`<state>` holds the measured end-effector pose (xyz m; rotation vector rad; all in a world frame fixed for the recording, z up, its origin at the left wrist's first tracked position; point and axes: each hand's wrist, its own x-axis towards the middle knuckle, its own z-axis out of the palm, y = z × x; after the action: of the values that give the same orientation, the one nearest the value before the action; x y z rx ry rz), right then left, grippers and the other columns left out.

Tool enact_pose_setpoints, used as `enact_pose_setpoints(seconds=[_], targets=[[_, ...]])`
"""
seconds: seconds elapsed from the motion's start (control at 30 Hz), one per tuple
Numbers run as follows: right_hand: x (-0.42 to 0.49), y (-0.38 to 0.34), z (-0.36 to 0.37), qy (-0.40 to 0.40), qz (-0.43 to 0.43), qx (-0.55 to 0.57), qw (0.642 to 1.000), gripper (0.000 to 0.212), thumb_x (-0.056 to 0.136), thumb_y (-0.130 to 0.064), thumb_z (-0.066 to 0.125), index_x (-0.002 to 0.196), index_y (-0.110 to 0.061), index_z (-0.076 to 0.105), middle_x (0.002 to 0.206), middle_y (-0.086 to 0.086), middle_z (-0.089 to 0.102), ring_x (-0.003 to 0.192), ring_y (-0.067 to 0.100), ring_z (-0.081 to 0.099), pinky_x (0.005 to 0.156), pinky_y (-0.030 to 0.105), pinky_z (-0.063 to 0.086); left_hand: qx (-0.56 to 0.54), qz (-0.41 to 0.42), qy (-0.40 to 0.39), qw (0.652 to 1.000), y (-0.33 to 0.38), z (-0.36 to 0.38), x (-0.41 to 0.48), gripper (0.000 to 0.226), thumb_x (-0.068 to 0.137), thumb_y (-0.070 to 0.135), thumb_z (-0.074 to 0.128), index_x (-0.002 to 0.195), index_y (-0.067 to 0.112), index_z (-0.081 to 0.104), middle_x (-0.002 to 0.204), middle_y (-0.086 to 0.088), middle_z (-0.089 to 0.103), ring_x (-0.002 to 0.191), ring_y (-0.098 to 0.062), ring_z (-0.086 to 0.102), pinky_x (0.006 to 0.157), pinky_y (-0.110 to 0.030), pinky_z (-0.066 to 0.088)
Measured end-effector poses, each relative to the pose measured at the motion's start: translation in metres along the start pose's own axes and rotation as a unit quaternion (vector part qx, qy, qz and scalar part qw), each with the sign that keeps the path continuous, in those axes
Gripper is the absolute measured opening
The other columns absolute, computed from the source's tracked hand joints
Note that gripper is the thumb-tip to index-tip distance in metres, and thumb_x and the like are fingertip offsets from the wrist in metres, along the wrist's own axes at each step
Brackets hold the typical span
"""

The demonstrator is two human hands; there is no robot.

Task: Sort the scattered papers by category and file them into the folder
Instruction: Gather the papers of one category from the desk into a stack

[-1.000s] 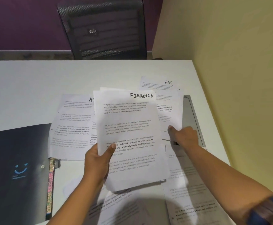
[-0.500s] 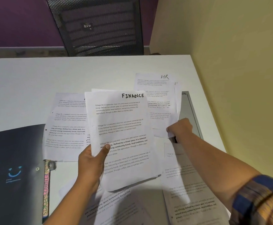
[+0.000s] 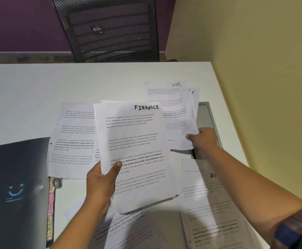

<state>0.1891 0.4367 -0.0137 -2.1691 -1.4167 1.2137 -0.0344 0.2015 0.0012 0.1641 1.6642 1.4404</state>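
Black mesh office chair point(image 3: 110, 29) is standing behind white worktop point(image 3: 29, 90); purple wall point(image 3: 17, 20) & pale yellow wall point(image 3: 254, 51) are rising beyond.

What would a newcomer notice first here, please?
The sheet headed FINANCE, held up mid-frame by the left hand, draws the eye first. To its right, the right hand pinches the HR sheet by its lower corner. A dark folder with a blue smiley lies at the left of the white table.

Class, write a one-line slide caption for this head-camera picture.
The left hand holds the FINANCE stack over the desk while the right hand pinches the HR papers, dark folder at left.
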Motion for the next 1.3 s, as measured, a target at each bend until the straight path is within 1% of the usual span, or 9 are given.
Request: enact_pose_setpoints(seconds=[0.1, 0.2, 0.37, 0.47, 0.6, 0.73, 0.87, 1.07, 1.3], targets=[[-0.003, 0.000, 0.000, 0.007, -0.033, 0.016, 0.999, 0.058, 0.068, -0.026, 0.090, 0.050, -0.018, 0.035, 0.047, 0.000, 0.044, 0.041, 0.021, 0.045, 0.052, 0.028, 0.036, -0.002, -0.002, -0.001, 1.000, 0.000, 0.001, 0.000, 0.016, 0.086, 0.013, 0.072, 0.103, 0.013, 0.074, 0.096, -0.008, 0.078, 0.088, -0.024, 0.075, 0.072, -0.034, 0.058], [-0.004, 0.000, -0.001, 0.048, -0.053, -0.007, 0.997, 0.058, 0.085, -0.046, 0.072, 0.050, -0.017, 0.035, 0.048, 0.005, 0.043, 0.046, 0.022, 0.040, 0.052, 0.027, 0.031, 0.003, -0.005, -0.001, 1.000, -0.002, 0.000, 0.000, 0.016, 0.086, 0.014, 0.073, 0.102, 0.014, 0.075, 0.097, -0.009, 0.078, 0.091, -0.027, 0.074, 0.080, -0.043, 0.059], [-0.001, 0.004, -0.011, 0.065, -0.077, -0.031, 0.994, 0.028, 0.089, -0.021, 0.065, 0.063, -0.011, 0.069, 0.068, 0.003, 0.070, 0.066, 0.019, 0.062, 0.066, 0.031, 0.053, 0.005, -0.019, 0.005, 1.000, -0.003, 0.000, 0.000, 0.019, 0.085, 0.014, 0.074, 0.103, 0.012, 0.074, 0.099, -0.011, 0.077, 0.093, -0.031, 0.074, 0.086, -0.053, 0.057], [-0.002, 0.002, -0.015, 0.070, -0.052, -0.027, 0.996, 0.005, 0.081, -0.015, 0.075, 0.077, -0.013, 0.076, 0.075, -0.003, 0.072, 0.075, 0.017, 0.066, 0.068, 0.024, 0.048, 0.015, -0.018, 0.006, 1.000, -0.003, 0.000, 0.001, 0.020, 0.084, 0.018, 0.076, 0.103, 0.013, 0.074, 0.098, -0.011, 0.077, 0.094, -0.032, 0.073, 0.086, -0.057, 0.056], [-0.003, 0.005, -0.015, 0.043, -0.001, 0.004, 0.999, 0.005, 0.073, -0.002, 0.070, 0.076, -0.004, 0.073, 0.073, 0.005, 0.074, 0.072, 0.020, 0.068, 0.063, 0.023, 0.051, 0.008, -0.021, 0.004, 1.000, -0.004, 0.002, -0.001, 0.020, 0.084, 0.017, 0.075, 0.104, 0.013, 0.074, 0.099, -0.012, 0.077, 0.094, -0.033, 0.073, 0.086, -0.059, 0.056], [0.001, 0.005, -0.013, 0.013, 0.055, 0.072, 0.996, 0.034, 0.070, 0.013, 0.068, 0.097, -0.006, 0.063, 0.082, 0.010, 0.065, 0.062, 0.021, 0.060, 0.052, 0.024, 0.049, 0.003, -0.026, 0.001, 1.000, -0.005, 0.001, -0.004, 0.020, 0.084, 0.016, 0.074, 0.104, 0.013, 0.074, 0.100, -0.012, 0.077, 0.095, -0.033, 0.073, 0.087, -0.058, 0.055], [0.006, 0.009, -0.008, -0.001, 0.076, 0.078, 0.994, 0.024, 0.070, 0.006, 0.081, 0.078, -0.009, 0.064, 0.083, 0.008, 0.066, 0.076, 0.025, 0.064, 0.077, 0.034, 0.058, -0.002, -0.026, 0.007, 1.000, -0.005, 0.000, -0.004, 0.019, 0.085, 0.013, 0.073, 0.105, 0.012, 0.074, 0.102, -0.013, 0.077, 0.097, -0.033, 0.073, 0.089, -0.056, 0.055], [0.003, 0.004, -0.006, 0.057, -0.043, -0.070, 0.995, 0.037, 0.091, -0.025, 0.063, 0.059, -0.010, 0.054, 0.059, 0.008, 0.055, 0.057, 0.023, 0.050, 0.055, 0.028, 0.041, -0.009, -0.034, 0.009, 0.999, -0.001, 0.002, -0.005, 0.019, 0.088, 0.010, 0.071, 0.107, 0.010, 0.072, 0.102, -0.013, 0.076, 0.096, -0.032, 0.073, 0.088, -0.056, 0.056], [-0.021, -0.024, -0.043, 0.193, -0.183, -0.196, 0.944, 0.022, 0.094, -0.019, 0.054, 0.098, -0.019, 0.076, 0.089, 0.008, 0.075, 0.072, 0.029, 0.060, 0.061, 0.029, 0.042, -0.002, -0.026, -0.017, 0.999, 0.003, 0.000, -0.012, 0.018, 0.089, 0.014, 0.071, 0.107, 0.016, 0.073, 0.103, -0.008, 0.077, 0.096, -0.029, 0.074, 0.085, -0.052, 0.057]])
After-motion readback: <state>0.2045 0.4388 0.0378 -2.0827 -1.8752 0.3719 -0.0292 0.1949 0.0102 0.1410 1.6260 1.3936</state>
